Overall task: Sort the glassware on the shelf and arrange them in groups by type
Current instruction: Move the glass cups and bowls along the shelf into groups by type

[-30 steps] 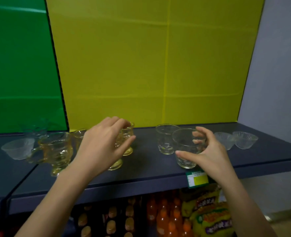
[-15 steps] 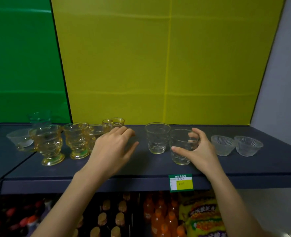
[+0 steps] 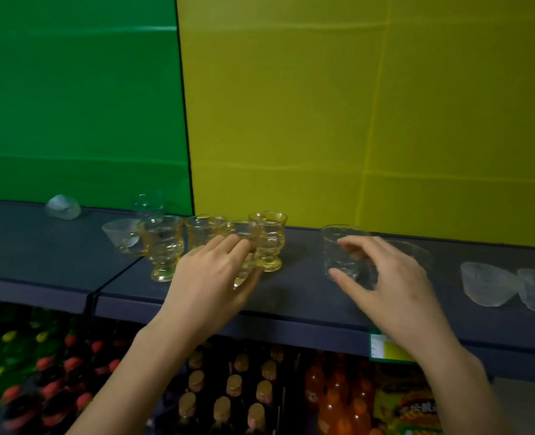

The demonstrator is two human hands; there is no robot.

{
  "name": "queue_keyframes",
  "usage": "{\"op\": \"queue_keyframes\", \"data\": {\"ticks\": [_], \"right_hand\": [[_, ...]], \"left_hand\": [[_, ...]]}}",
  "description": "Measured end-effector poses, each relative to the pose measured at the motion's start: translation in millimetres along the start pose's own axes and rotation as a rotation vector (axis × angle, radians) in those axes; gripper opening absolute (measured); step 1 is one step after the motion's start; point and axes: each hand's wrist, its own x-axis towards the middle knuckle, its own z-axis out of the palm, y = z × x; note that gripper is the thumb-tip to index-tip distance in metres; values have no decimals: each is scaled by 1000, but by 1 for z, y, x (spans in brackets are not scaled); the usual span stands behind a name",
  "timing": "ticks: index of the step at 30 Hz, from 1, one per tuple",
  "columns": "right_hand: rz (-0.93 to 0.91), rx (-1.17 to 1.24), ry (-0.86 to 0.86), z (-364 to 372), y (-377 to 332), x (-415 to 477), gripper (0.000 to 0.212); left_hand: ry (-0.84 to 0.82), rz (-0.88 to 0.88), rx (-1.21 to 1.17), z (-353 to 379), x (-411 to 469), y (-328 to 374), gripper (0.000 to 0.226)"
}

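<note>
On shelf (image 3: 294,296), right hand (image 3: 395,287) now off clear tumbler (image 3: 343,252), left hand (image 3: 213,277) back at amber cups (image 3: 267,241)

Amber cup (image 3: 244,246) half behind left hand (image 3: 211,281)

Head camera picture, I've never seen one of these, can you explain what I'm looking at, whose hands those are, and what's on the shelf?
The camera sits on a person's head and looks forward and down, so the two bare arms reaching in from below are that person's own. No machine is involved. In front is a dark shelf with green and yellow boards behind it and bottled drinks below. The left hand rests on a cluster of amber footed cups. The right hand curls around clear tumblers; whether it grips one or only touches is unclear. Further right stand two frosted little bowls, and more pale bowls sit at far left. The glassware is being grouped by type.
</note>
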Motion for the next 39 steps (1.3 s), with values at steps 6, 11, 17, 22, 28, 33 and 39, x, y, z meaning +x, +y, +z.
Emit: {"op": "queue_keyframes", "data": {"ticks": [6, 11, 17, 22, 28, 33, 39], "right_hand": [[-143, 45, -164, 54, -73, 8, 32], [-194, 93, -214, 102, -138, 12, 31], [-182, 168, -249, 169, -216, 15, 30], [-152, 207, -256, 223, -270, 19, 29], [-56, 197, -191, 264, -302, 44, 29], [-1, 131, -179, 288, -309, 69, 33], [79, 6, -169, 316, -303, 105, 53]], "left_hand": [[-45, -123, 67, -29, -43, -67, 32], [-82, -188, 109, -51, -81, -134, 34], [-110, -236, 86, -74, -126, -221, 35], [-121, -246, 71, -85, -155, -287, 34], [-174, -222, 43, -86, -166, -343, 35], [-155, -207, -7, -73, -155, -376, 39], [-99, -170, -105, -44, -125, -404, 35]]}}
